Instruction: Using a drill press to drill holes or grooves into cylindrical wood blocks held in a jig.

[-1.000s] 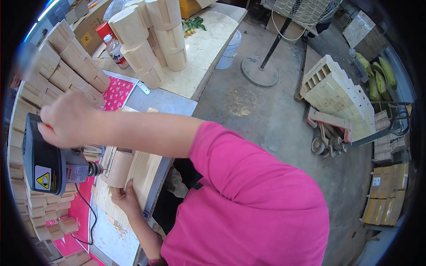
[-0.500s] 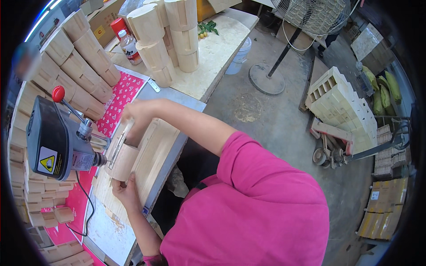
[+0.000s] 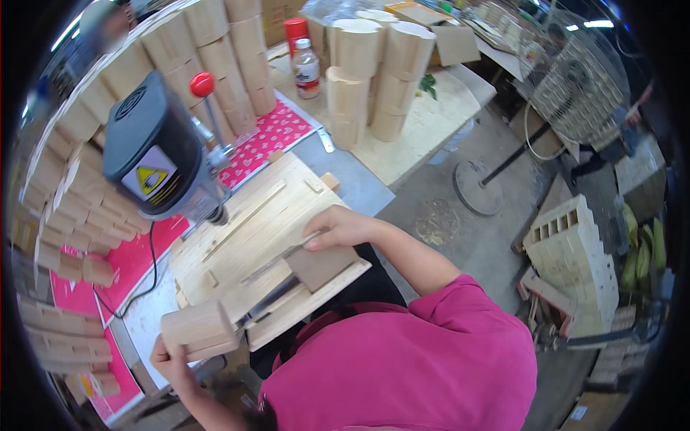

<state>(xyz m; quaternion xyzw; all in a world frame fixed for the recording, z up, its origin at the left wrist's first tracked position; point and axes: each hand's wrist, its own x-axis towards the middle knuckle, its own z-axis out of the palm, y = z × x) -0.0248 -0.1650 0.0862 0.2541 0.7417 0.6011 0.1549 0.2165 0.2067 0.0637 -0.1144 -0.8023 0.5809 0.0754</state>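
My left hand (image 3: 171, 365) grips a rounded pale wooden block (image 3: 198, 327) from below, off the near left corner of a wooden work board (image 3: 248, 215). My right hand (image 3: 343, 227) is closed on the upper edge of a flat grey-brown piece (image 3: 327, 267), whose exact kind I cannot make out. This piece rests over the near right part of the board. Beside it, a dark long tool (image 3: 277, 296) lies slanting in a gap of the board. The drill press (image 3: 162, 154), with a red-knobbed lever (image 3: 203, 85), stands beyond the board, its chuck apart from both hands.
Stacked wooden blocks (image 3: 172, 43) line the left and back. More block columns (image 3: 356, 57) stand beside a bottle (image 3: 306, 72) and a red-capped can (image 3: 295, 30). A black cable (image 3: 153, 269) crosses the pink-covered table. A floor fan (image 3: 480, 188) stands at right.
My left hand has carried the wooden block from under the drill chuck to the near left. My right hand has left the block and now holds the grey-brown piece. The view has shifted.
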